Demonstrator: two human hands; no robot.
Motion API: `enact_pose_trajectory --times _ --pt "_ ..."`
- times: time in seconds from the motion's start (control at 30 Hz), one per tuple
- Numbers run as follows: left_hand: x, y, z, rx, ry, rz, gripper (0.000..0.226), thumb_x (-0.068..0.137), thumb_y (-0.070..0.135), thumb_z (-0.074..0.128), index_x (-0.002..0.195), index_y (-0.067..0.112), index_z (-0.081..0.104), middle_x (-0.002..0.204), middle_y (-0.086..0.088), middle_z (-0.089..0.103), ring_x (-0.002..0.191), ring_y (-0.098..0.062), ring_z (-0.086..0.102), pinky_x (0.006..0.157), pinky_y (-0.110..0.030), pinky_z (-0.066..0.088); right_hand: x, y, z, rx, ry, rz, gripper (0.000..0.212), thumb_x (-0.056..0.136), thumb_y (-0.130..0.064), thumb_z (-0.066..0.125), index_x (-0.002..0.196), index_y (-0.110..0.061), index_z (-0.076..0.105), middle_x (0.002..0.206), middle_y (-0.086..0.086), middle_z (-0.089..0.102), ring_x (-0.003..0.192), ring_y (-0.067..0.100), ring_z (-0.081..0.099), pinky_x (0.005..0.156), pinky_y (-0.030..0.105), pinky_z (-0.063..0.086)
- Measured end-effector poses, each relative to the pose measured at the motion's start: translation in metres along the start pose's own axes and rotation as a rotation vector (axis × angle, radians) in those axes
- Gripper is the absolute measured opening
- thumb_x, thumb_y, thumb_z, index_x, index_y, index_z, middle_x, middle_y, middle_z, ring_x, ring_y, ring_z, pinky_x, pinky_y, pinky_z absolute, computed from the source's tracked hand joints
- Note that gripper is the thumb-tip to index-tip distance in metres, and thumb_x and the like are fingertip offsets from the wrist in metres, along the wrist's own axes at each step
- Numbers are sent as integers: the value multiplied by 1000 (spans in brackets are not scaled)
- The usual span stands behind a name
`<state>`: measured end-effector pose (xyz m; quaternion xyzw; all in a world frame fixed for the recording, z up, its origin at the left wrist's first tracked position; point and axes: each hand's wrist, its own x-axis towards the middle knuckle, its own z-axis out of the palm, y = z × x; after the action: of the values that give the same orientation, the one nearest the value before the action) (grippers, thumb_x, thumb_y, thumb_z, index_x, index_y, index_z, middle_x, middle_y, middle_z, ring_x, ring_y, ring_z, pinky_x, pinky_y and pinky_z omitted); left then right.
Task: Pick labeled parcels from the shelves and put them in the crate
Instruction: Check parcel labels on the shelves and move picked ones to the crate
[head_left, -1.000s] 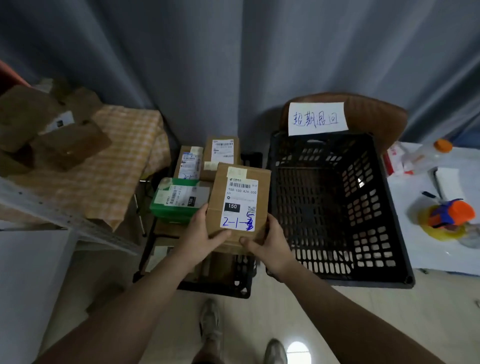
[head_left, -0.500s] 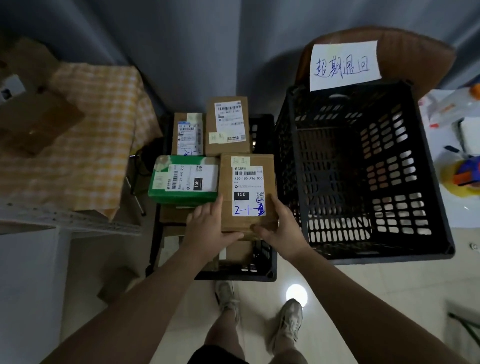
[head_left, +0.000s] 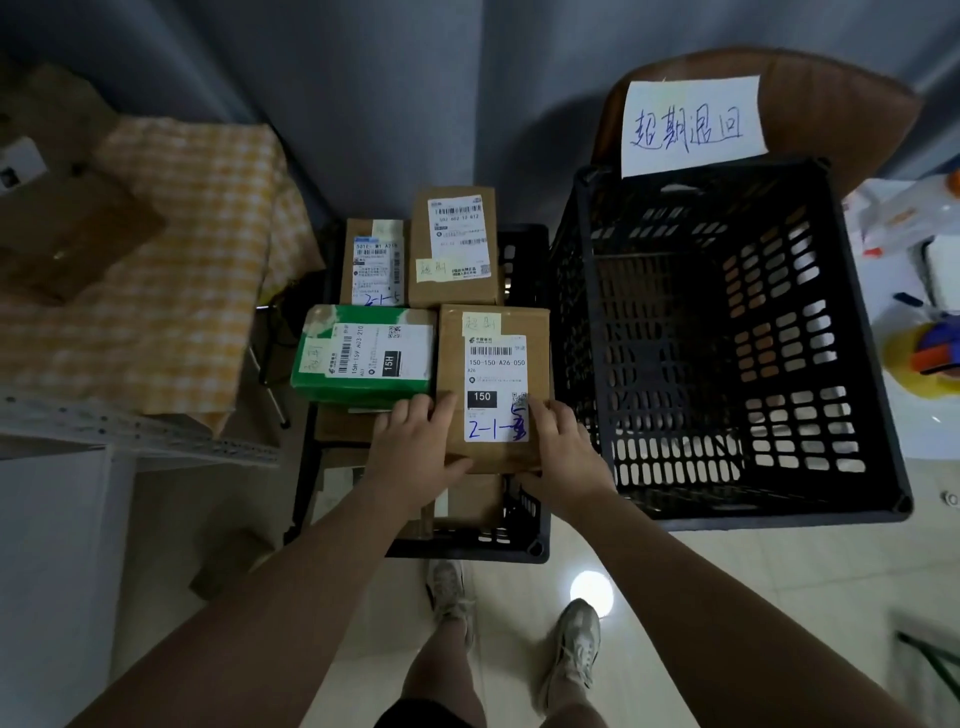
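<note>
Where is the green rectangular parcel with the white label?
Head view, left of centre: the green parcel lies directly left of the brown cardboard box gripped by left hand and right hand.

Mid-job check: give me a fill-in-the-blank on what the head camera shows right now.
The left hand and right hand hold a brown parcel whose black label box reads ____.
The neighbouring parcel on its left is coloured ____.
The large black crate is ____.
Missing: 150; green; empty.

Bare forearms (head_left: 291, 597), dark shorts (head_left: 431, 718), grey lace-up sneakers (head_left: 571, 654).
</note>
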<state>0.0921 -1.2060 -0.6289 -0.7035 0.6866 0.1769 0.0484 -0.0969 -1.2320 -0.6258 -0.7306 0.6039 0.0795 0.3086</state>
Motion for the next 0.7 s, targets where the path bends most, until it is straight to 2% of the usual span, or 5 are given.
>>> enact_pose_trajectory --times 0.23,0.33,0.47,0.6,0.7 --pt "-26 20 -30 31 83 -75 78 86 54 55 148 23 19 142 -4 32 129 -22 29 105 -36 25 -14 3 -31 -58 34 -113 83 85 -34 64 149 -27 12 147 5 22 131 27 30 93 44 47" --pt "-50 35 -49 46 152 -132 77 86 53 54 148 22 20 142 -4 32 130 -23 29 106 -36 24 -31 2 -53 -121 61 -212 84 86 -35 64 150 -25 10 147 8 23 132 28 29 93 45 49" --pt "-97 62 -79 91 265 -213 68 91 48 50 148 23 21 144 -4 32 131 -23 29 106 -37 26 -64 0 -87 -195 98 -385 79 91 -35 58 151 -23 9 153 9 14 136 31 25 98 43 46" --pt "-159 74 -115 137 390 -321 55 93 41 49 142 21 35 141 -7 39 129 -27 36 103 -41 32 -105 -19 -120 -252 165 -570 65 96 -32 50 150 -20 17 154 9 17 138 31 23 104 40 38" --pt "-218 75 -149 145 568 -400 44 82 35 57 120 13 60 117 -11 60 105 -34 57 82 -46 48 -138 -54 -140 -287 266 -784 49 96 -27 46 143 -18 35 144 6 36 130 27 34 101 37 39"
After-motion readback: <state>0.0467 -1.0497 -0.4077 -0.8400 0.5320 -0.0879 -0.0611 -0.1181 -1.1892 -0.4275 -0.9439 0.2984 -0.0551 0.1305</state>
